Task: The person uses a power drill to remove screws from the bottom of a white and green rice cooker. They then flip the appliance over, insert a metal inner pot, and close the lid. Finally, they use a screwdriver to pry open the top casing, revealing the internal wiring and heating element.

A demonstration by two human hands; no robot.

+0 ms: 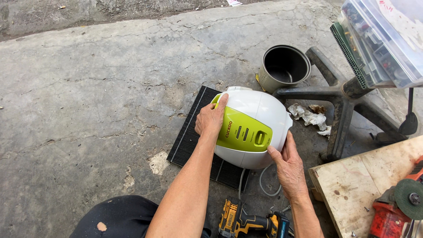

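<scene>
On a black ribbed mat (187,139) in the middle of the concrete ground (88,88) sits a round white rice cooker (260,114) with a lime-green panel (242,132) turned toward the camera. The left hand (210,120) lies flat against the cooker's left side, fingers stretched up along the edge of the green panel, palm pressed on the shell. The right hand (286,165) cups the near right curve of the cooker from below, thumb up along the white body, fingers spread against it (so the two hands brace the cooker between them, neither closed around anything else). A white power cord (264,185) loops out from under the cooker onto the ground just near of it.

Just beyond the cooker, to the far right, stands a dark metal inner pot (284,66), open side up. Right of the cooker lie crumpled scraps of paper (310,117), beside the grimy spoked base of a chair (339,94). On that base rest clear plastic parts boxes (383,39). At the near right is a worn wooden board (357,180) with a red angle grinder (396,207) on it. At the near edge, between the forearms, lies a yellow-and-black cordless drill (246,222). The person's dark-trousered knee (119,218) shows near left.
</scene>
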